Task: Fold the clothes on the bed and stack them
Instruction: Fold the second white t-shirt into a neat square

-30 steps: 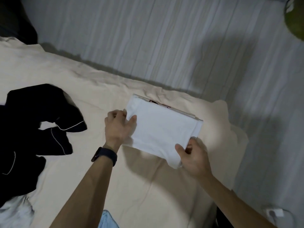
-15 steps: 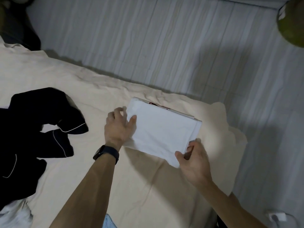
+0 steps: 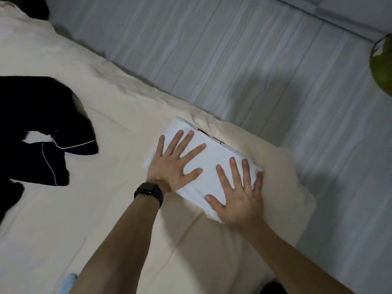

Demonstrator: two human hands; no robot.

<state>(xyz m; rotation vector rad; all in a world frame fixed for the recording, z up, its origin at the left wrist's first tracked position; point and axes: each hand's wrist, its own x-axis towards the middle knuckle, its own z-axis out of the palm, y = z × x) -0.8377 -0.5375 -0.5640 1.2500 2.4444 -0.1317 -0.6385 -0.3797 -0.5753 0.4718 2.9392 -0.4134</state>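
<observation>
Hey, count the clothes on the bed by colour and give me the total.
White: 1, the folded white garment, pressed flat by the left hand and right hand.
Black: 1, the black garment with white piping, unfolded; possibly more than one piece.
Light blue: 1, the light blue fabric at the bottom edge, mostly cut off.
Total: 3

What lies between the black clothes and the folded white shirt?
Only bare cream sheet; the head view shows nothing between the black clothes and the white shirt.
</observation>
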